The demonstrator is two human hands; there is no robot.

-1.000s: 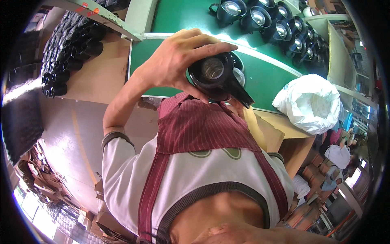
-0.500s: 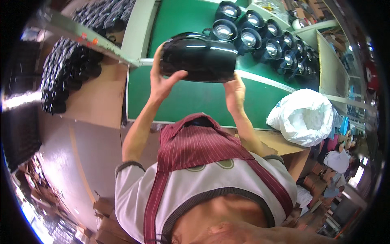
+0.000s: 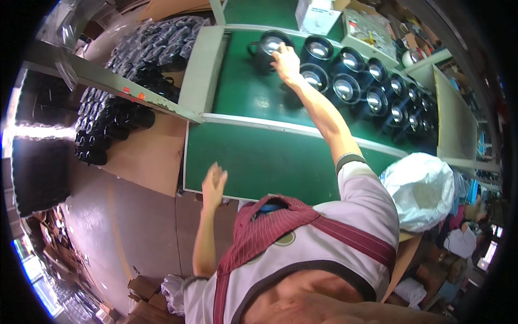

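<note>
With my right arm stretched far across the green bench, my right hand grips the rim of a shiny black pot. The pot stands upright and shows a side handle on its left and a bright inside. It is at the left end of a group of similar black pots, a little apart from them. My left hand hovers over the near left edge of the green bench, empty, with fingers loosely bent and apart.
A pale rail crosses the bench. A white plastic bag stands at the right end. On the left, plastic-wrapped black pots are stacked on cardboard beyond a metal post. A white box stands at the back.
The black pot has gone from between both hands to the bench, beside the others. My left hand has let go and drawn back toward me; my right hand has reached far forward with the pot.
</note>
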